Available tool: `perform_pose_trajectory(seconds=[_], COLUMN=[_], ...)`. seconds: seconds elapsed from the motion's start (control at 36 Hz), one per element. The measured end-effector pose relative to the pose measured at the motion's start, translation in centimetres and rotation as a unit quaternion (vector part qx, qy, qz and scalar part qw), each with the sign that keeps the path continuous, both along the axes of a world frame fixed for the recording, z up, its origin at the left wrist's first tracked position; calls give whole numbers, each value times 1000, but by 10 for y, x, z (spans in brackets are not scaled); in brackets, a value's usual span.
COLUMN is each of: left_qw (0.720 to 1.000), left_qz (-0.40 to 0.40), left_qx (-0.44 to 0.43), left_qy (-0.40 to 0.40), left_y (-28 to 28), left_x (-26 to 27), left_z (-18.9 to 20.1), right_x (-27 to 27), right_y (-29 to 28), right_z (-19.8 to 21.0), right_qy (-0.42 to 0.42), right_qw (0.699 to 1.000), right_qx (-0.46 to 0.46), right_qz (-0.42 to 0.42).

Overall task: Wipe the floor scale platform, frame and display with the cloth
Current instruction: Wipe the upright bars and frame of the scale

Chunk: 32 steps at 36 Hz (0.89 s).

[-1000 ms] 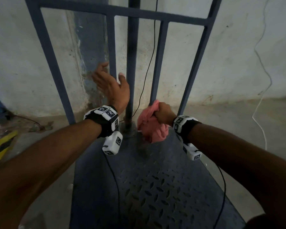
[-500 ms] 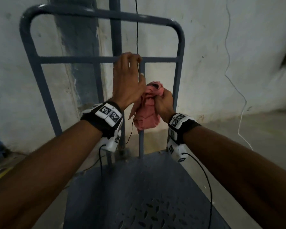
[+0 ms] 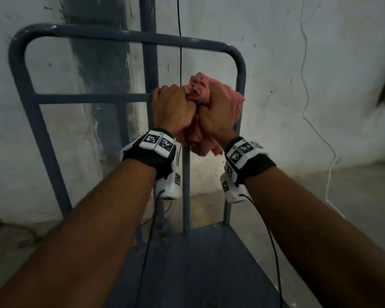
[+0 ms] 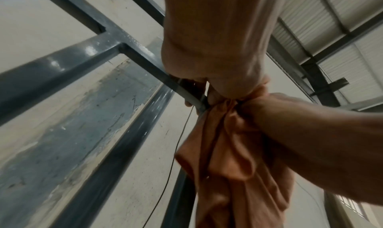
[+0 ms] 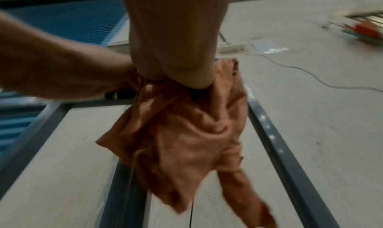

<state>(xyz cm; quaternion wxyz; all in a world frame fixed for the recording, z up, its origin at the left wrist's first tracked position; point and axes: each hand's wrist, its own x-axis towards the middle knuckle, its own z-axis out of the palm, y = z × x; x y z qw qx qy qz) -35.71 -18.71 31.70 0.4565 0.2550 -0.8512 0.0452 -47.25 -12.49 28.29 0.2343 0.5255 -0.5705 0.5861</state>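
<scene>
Both hands met at the frame's (image 3: 87,98) crossbar: left hand (image 3: 172,107) curled round the bar, right hand (image 3: 216,112) clenching the pink cloth (image 3: 200,90) bunched against it, above the platform (image 3: 198,263).

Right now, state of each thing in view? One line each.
left hand: fingers curled round the frame's horizontal bar, against the cloth
right hand: grips the bunched cloth
cloth: pink, crumpled, held at the bar, loose end hanging down
frame: upright, grey, at the wall
platform: flat, bare where visible
black cable: hangs down behind the frame
</scene>
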Motion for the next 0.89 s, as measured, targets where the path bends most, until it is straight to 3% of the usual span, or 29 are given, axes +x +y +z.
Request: perform_pose_trajectory(seconds=[0.14, 0.19, 0.31, 0.42, 0.47, 0.53, 0.61, 0.72, 0.81, 0.89], left_qw=[1000, 999, 999, 999, 999, 999, 998, 998, 996, 993], left_qz=[4, 12, 14, 48, 47, 39, 33, 28, 47, 67], left_qx=[-5, -28, -27, -24, -23, -30, -42, -41, -69, -91], left_qy=[-11, -15, -25, -10, -6, -14, -29, -46, -44, -44], left_y=[-4, -6, -6, 1, 2, -3, -8, -4, -6, -5], left_x=[-4, -6, -9, -14, -15, -13, -10, -8, -10, -13], left_z=[-3, -2, -3, -5, -5, -4, -4, -3, -11, -18], right_x=[-2, -13, -38, -16, -8, -7, -18, -38, -52, -72], right_y=[1, 6, 9, 3, -3, -8, -2, 17, 23, 27], right_z=[2, 15, 26, 43, 44, 37, 23, -7, -38, -45], right_qy=[69, 112, 92, 105, 119, 112, 116, 99, 122, 26], right_qw=[993, 984, 963, 931, 940, 968, 982, 975, 949, 956], right_qx=[79, 61, 81, 136, 152, 117, 80, 52, 80, 90], right_qz=[-49, -126, -242, -323, -281, -190, -124, -192, -280, -279])
